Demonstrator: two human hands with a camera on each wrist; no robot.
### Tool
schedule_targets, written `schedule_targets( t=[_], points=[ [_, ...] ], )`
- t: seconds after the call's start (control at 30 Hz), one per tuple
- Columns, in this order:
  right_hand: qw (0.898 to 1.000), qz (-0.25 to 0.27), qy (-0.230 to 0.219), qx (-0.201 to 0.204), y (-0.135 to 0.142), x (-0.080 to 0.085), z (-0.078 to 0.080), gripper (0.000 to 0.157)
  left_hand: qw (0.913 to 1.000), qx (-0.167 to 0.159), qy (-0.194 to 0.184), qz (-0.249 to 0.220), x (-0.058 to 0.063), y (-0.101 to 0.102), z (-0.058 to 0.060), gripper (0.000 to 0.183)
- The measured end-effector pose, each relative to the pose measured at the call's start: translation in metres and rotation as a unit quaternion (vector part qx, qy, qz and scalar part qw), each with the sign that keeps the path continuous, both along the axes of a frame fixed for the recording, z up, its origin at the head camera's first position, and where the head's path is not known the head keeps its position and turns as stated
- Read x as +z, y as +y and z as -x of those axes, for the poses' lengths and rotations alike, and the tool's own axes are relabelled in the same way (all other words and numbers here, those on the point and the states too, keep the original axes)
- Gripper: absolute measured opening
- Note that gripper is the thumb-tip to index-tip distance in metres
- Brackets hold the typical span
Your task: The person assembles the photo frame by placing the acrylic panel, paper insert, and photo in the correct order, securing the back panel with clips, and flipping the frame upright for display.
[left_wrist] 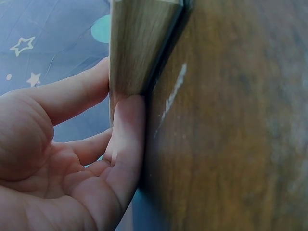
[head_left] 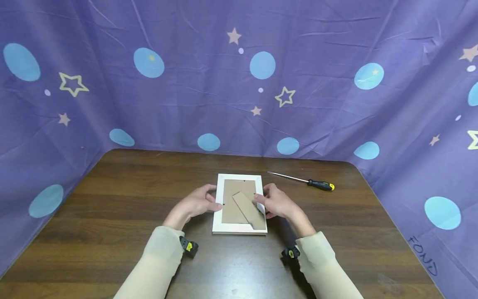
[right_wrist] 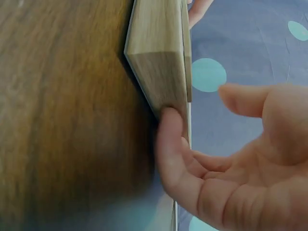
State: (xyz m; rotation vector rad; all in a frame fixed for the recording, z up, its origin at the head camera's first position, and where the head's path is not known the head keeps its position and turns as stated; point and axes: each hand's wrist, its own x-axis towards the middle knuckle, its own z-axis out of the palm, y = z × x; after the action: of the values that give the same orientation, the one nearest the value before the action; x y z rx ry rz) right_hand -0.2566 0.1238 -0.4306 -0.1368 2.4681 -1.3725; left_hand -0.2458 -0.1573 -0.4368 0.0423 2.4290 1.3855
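A white picture frame (head_left: 240, 228) lies on the table, its brown backing (head_left: 233, 187) facing up. A slanted stand flap (head_left: 248, 209) crosses that backing. In the wrist views the frame's side (left_wrist: 137, 43) looks like pale wood grain. My left hand (head_left: 198, 201) grips the frame's left edge, thumb on the upper rim and fingers against the side. At the right edge, the fingers of my right hand (head_left: 278, 201) touch the frame's side (right_wrist: 159, 77). The right thumb is raised above the backing, apart from it in the right wrist view.
A screwdriver (head_left: 319, 185) with a black and yellow handle lies beyond my right hand, its tip pointing left. Behind the brown wooden table (head_left: 130, 199) hangs a purple curtain (head_left: 209, 104) with stars and blue dots. A pale scratch (left_wrist: 173, 94) marks the tabletop.
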Motion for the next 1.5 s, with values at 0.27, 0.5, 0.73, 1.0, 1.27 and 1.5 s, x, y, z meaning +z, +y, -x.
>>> schedule_targets(
  t=[0.27,0.5,0.73,1.0,1.27,1.5],
  points=[
    [0.999,0.002,-0.031,0.035,0.002,0.002,-0.001,0.061,1.0000,0.004,-0.003,0.008,-0.001,0.001,0.001,0.084],
    [0.999,0.001,-0.019,0.042,0.004,-0.002,-0.002,0.069,1.0000,-0.002,0.003,0.008,-0.002,0.000,0.002,0.084],
    [0.999,-0.002,-0.003,0.036,0.004,-0.006,-0.001,0.066,0.9997,-0.017,0.015,0.003,-0.001,0.001,-0.001,0.083],
    [0.999,0.011,-0.001,0.036,0.004,-0.007,-0.001,0.065,0.9988,-0.042,0.007,-0.023,0.000,-0.002,-0.001,0.086],
    [0.999,0.021,-0.016,0.037,0.007,-0.009,0.002,0.064,0.9930,-0.083,-0.014,-0.083,0.001,-0.008,0.002,0.098],
    [0.998,0.042,-0.031,0.038,0.008,-0.010,0.003,0.063,0.9903,-0.083,-0.005,-0.111,0.003,-0.005,0.003,0.105]
  ],
)
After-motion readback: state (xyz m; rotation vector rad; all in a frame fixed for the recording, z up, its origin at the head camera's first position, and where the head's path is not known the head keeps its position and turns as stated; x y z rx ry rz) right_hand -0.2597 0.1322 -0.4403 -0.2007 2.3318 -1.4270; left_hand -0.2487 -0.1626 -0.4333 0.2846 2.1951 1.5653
